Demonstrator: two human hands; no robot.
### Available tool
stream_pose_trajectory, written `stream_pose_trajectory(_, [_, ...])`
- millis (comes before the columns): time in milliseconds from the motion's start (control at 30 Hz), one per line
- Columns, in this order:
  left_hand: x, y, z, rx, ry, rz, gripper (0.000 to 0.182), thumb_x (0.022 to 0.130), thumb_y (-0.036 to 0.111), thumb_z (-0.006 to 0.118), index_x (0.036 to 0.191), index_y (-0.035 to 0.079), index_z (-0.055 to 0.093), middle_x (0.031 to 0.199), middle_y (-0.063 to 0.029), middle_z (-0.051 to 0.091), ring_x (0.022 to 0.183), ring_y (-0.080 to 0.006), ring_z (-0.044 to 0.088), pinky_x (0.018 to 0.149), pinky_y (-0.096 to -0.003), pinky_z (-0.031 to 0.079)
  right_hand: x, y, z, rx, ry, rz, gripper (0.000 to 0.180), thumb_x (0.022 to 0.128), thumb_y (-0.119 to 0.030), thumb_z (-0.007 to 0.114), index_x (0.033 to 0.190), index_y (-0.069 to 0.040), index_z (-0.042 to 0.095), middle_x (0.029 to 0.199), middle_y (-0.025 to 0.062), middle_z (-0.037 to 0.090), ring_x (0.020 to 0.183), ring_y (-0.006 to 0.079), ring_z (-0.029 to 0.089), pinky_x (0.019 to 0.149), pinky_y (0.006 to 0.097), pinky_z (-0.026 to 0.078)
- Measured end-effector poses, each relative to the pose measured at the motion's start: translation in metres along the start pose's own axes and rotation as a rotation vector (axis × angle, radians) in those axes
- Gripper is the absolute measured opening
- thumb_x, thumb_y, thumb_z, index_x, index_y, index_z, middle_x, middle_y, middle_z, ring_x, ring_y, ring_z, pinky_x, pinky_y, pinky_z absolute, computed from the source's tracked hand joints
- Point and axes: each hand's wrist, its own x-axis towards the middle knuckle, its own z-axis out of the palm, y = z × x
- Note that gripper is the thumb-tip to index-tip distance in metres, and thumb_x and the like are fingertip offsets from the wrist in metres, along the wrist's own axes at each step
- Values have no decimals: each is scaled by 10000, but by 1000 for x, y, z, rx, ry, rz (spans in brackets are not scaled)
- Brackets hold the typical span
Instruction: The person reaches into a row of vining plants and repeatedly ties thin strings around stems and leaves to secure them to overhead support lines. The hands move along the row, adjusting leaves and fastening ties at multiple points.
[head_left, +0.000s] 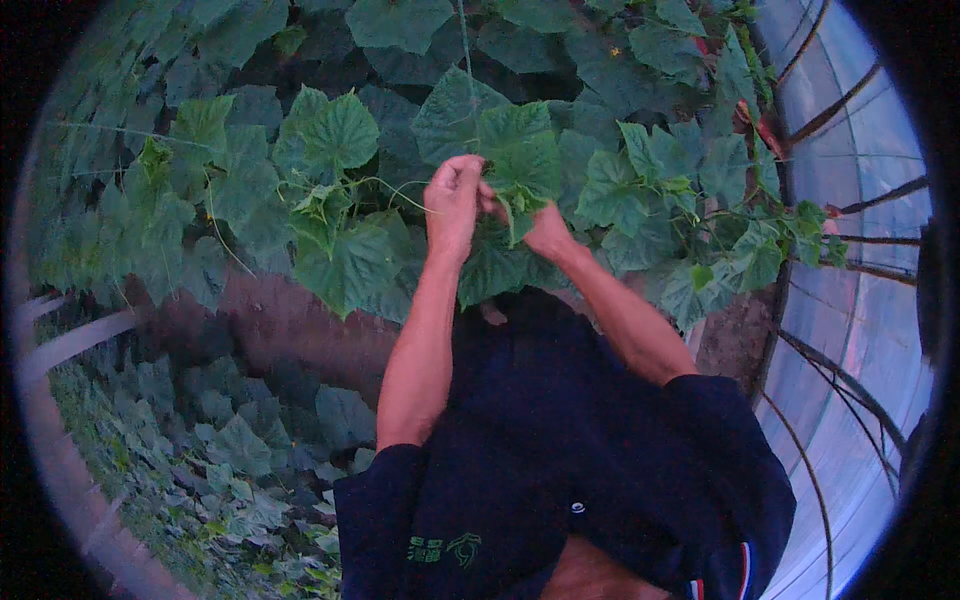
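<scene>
Broad-leaved cucumber vines fill the space before me. My left hand (452, 196) is raised, its thumb and fingers pinched on the upper part of a cucumber vine beside a large leaf (521, 154). A thin green twine (466, 52) hangs from above and runs down to these fingertips; whether it is also between them is hidden. Just right of it, my right hand (550, 231) reaches in behind the young leaves at the shoot tip (520, 201), which cover most of its fingers. Curling tendrils (390, 187) stretch from a neighbouring shoot (322, 199) towards my left hand.
More vines with leafy tips (637, 187) stand at the right, near a curved plastic film wall (862, 300) with dark ribs (840, 101). Bare soil (300, 330) lies between this row and another leafy row (240, 450) at the lower left.
</scene>
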Motion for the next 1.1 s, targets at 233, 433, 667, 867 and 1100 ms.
stream_pose_trajectory(233, [32, -38, -39, 809, 86, 430, 276, 1016, 156, 580, 1266, 52, 633, 1139, -152, 724, 868, -328, 717, 785, -423, 543, -12, 4, -25, -38, -14, 1, 226, 1031, -189, 646, 1223, -77, 692, 1216, 21, 691, 1109, 134, 612, 974, 348, 502])
stream_pose_trajectory(433, [43, -96, -71, 1234, -202, 175, 318, 969, 114, 550, 1253, 88, 689, 1118, -237, 708, 1050, -439, 669, 901, -523, 533, -25, 10, -32, 58, 4, 151, 218, 1046, -168, 608, 1224, -75, 692, 1233, 12, 684, 1128, 144, 603, 1025, 340, 469])
stream_pose_trajectory(667, [43, -130, -87, 956, -358, 247, 268, 843, 16, 603, 1042, 72, 774, 955, -210, 726, 915, -380, 712, 805, -480, 565, -38, -3, -25, 74, 78, 213, 216, 1051, -159, 580, 1206, -61, 695, 1230, 29, 693, 1130, 146, 611, 1020, 330, 473])
stream_pose_trajectory(867, [29, -164, -101, 774, -268, 123, 227, 813, -34, 592, 955, 26, 758, 865, -189, 712, 825, -329, 719, 734, -424, 564, -57, -20, -20, -2, 102, 294, 219, 1053, -180, 579, 1224, -87, 678, 1247, 9, 676, 1162, 135, 584, 1029, 328, 458])
stream_pose_trajectory(1100, [64, -205, -70, 254, -78, -328, 168, 1002, 95, 573, 1049, -37, 665, 849, -149, 716, 768, -239, 744, 572, -354, 527, -55, -26, -16, 6, 97, 298, 233, 1050, -144, 563, 1246, -86, 675, 1277, 24, 671, 1207, 149, 576, 1066, 338, 437])
